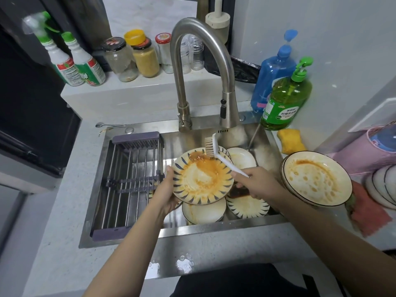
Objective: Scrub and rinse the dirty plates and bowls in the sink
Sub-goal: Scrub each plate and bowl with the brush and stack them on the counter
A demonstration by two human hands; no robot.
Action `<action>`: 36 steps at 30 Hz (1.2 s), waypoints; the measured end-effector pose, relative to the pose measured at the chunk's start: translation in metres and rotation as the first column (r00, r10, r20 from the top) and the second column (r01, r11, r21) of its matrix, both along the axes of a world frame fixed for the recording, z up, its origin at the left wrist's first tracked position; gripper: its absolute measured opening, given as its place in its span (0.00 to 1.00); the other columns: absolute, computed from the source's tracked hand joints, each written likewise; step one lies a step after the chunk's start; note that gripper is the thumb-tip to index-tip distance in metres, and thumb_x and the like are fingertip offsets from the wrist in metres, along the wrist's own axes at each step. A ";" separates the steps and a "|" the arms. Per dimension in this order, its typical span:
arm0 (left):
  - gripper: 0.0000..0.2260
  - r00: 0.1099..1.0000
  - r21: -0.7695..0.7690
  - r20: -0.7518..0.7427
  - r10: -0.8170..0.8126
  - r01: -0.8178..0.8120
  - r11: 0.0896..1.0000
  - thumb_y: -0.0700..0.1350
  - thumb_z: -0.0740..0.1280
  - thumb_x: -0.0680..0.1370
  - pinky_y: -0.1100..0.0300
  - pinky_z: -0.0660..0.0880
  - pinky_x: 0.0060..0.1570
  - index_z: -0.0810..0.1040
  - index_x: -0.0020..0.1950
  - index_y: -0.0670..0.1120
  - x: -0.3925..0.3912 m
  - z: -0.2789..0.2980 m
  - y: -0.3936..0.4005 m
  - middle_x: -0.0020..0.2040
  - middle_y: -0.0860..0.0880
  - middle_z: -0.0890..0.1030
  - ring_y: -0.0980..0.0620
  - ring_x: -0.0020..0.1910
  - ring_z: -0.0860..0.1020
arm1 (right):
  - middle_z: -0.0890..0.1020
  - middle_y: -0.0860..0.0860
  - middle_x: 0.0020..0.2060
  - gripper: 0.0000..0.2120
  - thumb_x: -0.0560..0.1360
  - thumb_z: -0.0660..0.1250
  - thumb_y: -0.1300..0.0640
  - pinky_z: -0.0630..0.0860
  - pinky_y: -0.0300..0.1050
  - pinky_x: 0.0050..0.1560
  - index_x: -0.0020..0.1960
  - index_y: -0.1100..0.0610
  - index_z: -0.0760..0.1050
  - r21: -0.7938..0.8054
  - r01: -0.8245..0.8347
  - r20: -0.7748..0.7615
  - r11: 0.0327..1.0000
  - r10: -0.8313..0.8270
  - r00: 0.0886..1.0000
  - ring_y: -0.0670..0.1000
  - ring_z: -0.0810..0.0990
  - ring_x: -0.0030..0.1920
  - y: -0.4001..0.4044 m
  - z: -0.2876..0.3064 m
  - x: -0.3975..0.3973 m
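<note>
My left hand (166, 192) grips the left rim of a blue-striped plate (192, 185) smeared with orange sauce, holding it tilted above the steel sink (132, 232). My right hand (255, 182) holds the white handle of a dish brush (214, 150), and its bristles touch the plate's far edge. Below lie more dirty dishes: a cream bowl (204, 212), a striped plate (248, 207) and another bowl (242, 158). A stack of sauce-stained bowls (317, 179) sits on the counter to the right.
A drying rack (128, 185) spans the sink's left half. The curved faucet (192, 61) hangs above the dishes. Green (287, 99) and blue (274, 71) soap bottles, a yellow sponge (291, 142), a pink cloth (368, 213) and clean bowls (383, 189) stand right; jars and spray bottles at the back.
</note>
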State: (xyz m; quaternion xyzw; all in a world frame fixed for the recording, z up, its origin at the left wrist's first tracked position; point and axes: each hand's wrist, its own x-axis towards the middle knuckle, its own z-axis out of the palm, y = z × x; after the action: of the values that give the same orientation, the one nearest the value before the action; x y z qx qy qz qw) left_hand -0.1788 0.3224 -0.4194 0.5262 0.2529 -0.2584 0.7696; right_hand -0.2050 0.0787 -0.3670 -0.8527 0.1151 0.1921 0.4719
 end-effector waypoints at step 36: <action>0.23 0.911 0.447 0.089 -0.403 0.325 0.833 0.48 0.77 0.55 0.46 0.77 0.54 0.81 0.49 0.45 0.000 -0.010 -0.019 0.48 0.44 0.84 0.43 0.49 0.81 | 0.72 0.45 0.33 0.20 0.82 0.50 0.49 0.68 0.42 0.30 0.73 0.38 0.59 -0.679 -0.310 0.114 0.666 0.513 0.851 0.46 0.70 0.30 0.003 0.010 -0.025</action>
State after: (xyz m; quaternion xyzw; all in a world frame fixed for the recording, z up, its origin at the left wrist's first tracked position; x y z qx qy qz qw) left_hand -0.1786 0.3038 -0.4296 0.7399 0.1272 -0.2911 0.5930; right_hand -0.2299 0.0821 -0.3573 -0.9827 -0.0966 0.1143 0.1092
